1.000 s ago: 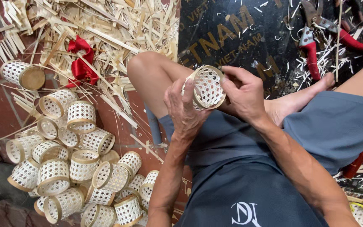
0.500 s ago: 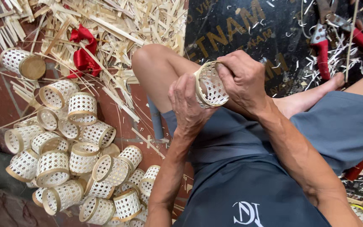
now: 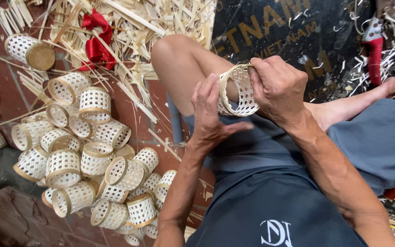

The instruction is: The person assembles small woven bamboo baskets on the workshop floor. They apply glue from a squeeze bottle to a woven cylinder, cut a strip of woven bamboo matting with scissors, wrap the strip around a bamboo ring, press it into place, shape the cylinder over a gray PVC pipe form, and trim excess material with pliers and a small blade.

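Woven bamboo, pale and open-meshed: the small basket [image 3: 239, 91] sits above my lap, just off my raised knee. My right hand [image 3: 277, 87] has its grip closed over the rim, fingers curled round the band; my left hand [image 3: 209, 112] lies flat against the near side, open, only steadying. I judge the rim wants even pressure, turned little by little. Behind lies a black sheet [image 3: 298, 32] with gold lettering; left, a heap of finished baskets [image 3: 88, 160] on the floor.

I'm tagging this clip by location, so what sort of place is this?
Probably a floor-level bamboo weaving workshop. The hands, right hand and left hand, work a small woven basket, beside a pile of finished baskets, split bamboo scraps and red-handled cutters.
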A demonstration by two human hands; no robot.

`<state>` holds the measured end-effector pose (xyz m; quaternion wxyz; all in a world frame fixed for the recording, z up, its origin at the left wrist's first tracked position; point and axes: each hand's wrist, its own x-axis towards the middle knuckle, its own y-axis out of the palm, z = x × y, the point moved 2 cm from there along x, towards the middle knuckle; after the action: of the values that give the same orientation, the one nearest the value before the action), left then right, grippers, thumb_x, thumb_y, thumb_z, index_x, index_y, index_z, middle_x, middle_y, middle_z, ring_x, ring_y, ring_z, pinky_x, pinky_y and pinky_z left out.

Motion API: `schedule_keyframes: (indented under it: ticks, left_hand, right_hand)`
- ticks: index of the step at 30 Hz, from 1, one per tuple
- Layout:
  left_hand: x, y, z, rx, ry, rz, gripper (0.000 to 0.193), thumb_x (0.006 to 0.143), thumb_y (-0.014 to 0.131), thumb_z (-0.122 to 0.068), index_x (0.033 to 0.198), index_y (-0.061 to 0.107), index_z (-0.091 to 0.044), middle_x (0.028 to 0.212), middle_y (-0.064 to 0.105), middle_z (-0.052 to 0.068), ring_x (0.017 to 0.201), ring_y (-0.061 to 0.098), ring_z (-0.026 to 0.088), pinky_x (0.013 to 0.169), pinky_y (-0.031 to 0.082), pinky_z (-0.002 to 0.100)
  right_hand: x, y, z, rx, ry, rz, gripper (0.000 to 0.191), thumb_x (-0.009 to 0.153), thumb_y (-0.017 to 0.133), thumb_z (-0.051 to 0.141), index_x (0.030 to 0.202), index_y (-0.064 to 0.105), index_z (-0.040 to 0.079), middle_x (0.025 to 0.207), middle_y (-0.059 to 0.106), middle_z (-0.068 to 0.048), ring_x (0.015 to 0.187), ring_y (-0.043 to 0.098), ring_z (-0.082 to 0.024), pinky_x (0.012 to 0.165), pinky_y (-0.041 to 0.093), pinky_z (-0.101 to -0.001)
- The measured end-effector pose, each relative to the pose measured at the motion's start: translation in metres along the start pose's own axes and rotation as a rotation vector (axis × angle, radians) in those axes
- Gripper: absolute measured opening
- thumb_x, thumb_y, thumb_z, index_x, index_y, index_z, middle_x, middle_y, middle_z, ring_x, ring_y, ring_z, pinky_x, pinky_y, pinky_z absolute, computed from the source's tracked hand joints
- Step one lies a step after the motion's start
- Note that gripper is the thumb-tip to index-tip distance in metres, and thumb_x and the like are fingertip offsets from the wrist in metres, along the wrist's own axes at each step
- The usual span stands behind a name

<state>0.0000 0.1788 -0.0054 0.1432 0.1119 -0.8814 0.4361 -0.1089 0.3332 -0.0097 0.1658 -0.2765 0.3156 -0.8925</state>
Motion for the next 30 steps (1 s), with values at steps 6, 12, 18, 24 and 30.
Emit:
schedule_keyframes:
  ticks: [6, 12, 18, 24, 30]
  left_hand:
    - [0.004, -0.001, 0.018, -0.686, -0.509, -0.014, 0.037, 0.107, 0.063, -0.023, 0.133, 0.059, 0.004, 0.129, 0.057, 0.018, 0.126, 0.054, 0.028, 0.113, 0.045, 0.038]
    - [0.016, 0.013, 0.022, -0.641, -0.441, 0.056, 0.033, 0.111, 0.047, -0.014, 0.13, 0.067, 0.004, 0.133, 0.061, 0.016, 0.126, 0.062, 0.025, 0.113, 0.049, 0.035]
    - [0.022, 0.016, 0.024, -0.757, -0.446, 0.04, 0.034, 0.111, 0.042, -0.013, 0.128, 0.065, 0.006, 0.128, 0.069, 0.016, 0.124, 0.065, 0.024, 0.115, 0.048, 0.034]
    - [0.021, 0.017, 0.026, -0.792, -0.493, 0.038, 0.033, 0.111, 0.044, -0.013, 0.126, 0.067, 0.006, 0.126, 0.07, 0.016, 0.12, 0.066, 0.022, 0.111, 0.049, 0.033]
    - [0.023, 0.014, 0.019, -0.811, -0.469, 0.044, 0.031, 0.11, 0.046, -0.012, 0.126, 0.067, 0.005, 0.124, 0.07, 0.015, 0.119, 0.067, 0.021, 0.11, 0.051, 0.032]
  right_hand:
    - [-0.001, 0.001, 0.009, -0.042, -0.092, 0.03, 0.025, 0.091, 0.078, -0.001, 0.114, 0.069, -0.002, 0.088, 0.066, -0.012, 0.078, 0.067, -0.029, 0.066, 0.052, -0.0383]
    - [-0.003, 0.004, 0.006, 0.027, -0.11, -0.048, 0.023, 0.091, 0.077, -0.007, 0.111, 0.067, -0.004, 0.087, 0.066, -0.014, 0.078, 0.068, -0.03, 0.068, 0.054, -0.0386]
    - [-0.012, 0.01, -0.001, 0.196, 0.002, -0.078, 0.018, 0.098, 0.077, -0.004, 0.113, 0.067, -0.004, 0.099, 0.07, -0.017, 0.088, 0.072, -0.032, 0.077, 0.057, -0.0369]
    - [-0.019, 0.018, -0.002, 0.458, 0.235, -0.091, 0.008, 0.104, 0.073, -0.001, 0.11, 0.069, -0.002, 0.099, 0.071, -0.014, 0.085, 0.07, -0.024, 0.076, 0.055, -0.0332]
    - [-0.023, 0.007, -0.002, 0.366, 0.187, -0.053, 0.011, 0.103, 0.075, 0.001, 0.112, 0.069, -0.002, 0.1, 0.072, -0.015, 0.085, 0.072, -0.025, 0.074, 0.056, -0.0335]
